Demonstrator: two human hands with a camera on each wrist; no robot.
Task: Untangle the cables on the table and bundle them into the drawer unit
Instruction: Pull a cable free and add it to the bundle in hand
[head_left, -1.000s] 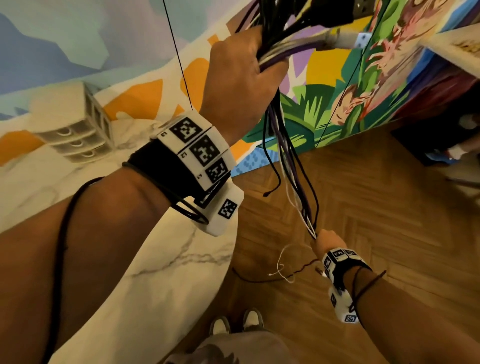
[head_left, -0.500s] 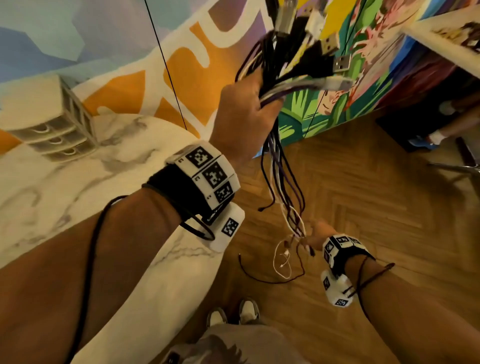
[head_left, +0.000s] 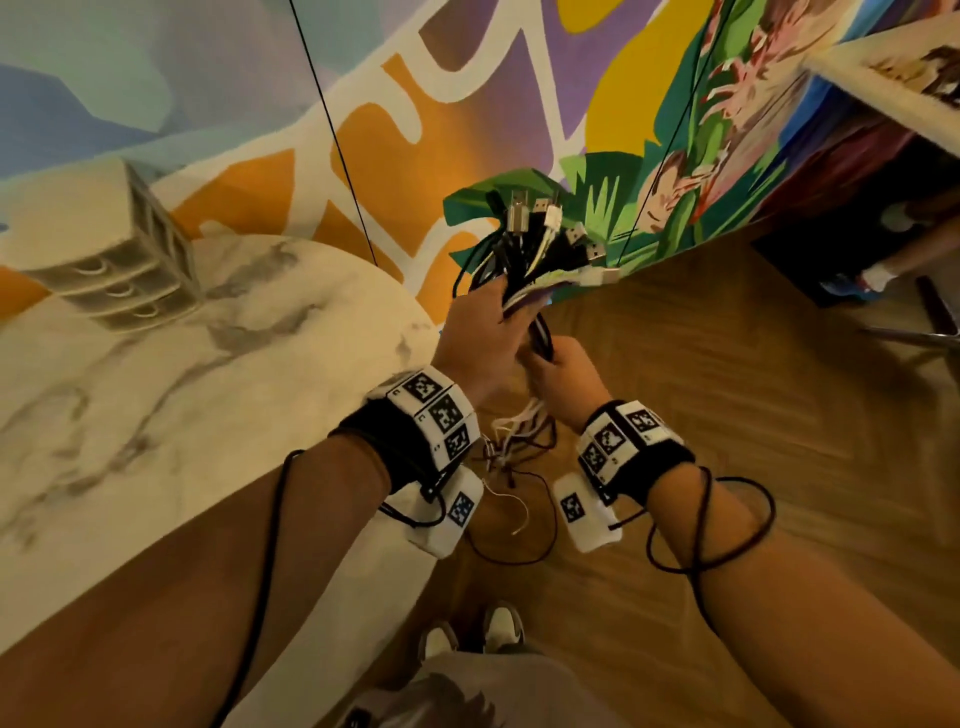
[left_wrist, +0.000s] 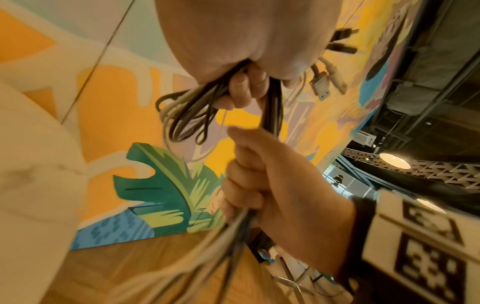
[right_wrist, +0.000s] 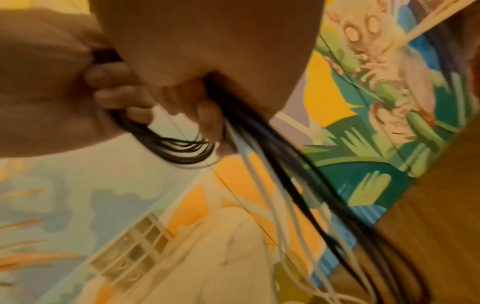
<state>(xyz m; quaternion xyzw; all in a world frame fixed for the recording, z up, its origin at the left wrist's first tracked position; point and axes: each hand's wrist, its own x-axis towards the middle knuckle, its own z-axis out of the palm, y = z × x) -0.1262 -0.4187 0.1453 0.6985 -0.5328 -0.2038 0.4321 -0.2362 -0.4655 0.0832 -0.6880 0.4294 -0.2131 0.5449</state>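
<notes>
Fingers of left hand (head_left: 483, 338) curled tight round the bundle of cables (head_left: 524, 270), plug ends fanning up and to the right above the fist. Right hand (head_left: 563, 384) just below and touching the left, fingers (left_wrist: 244, 185) wrapped round the same bundle lower down. Loose tails, black and white, hang beneath both wrists toward the wooden floor (head_left: 727, 415). One short loop of dark cable droops out beside the left fist in both wrist views. Bundle held in air off the right edge of the marble table (head_left: 156, 415). Drawer unit (head_left: 119, 265) stands far left on the table, well apart from both hands, three drawers showing. Painted mural wall (head_left: 467, 104) behind
</notes>
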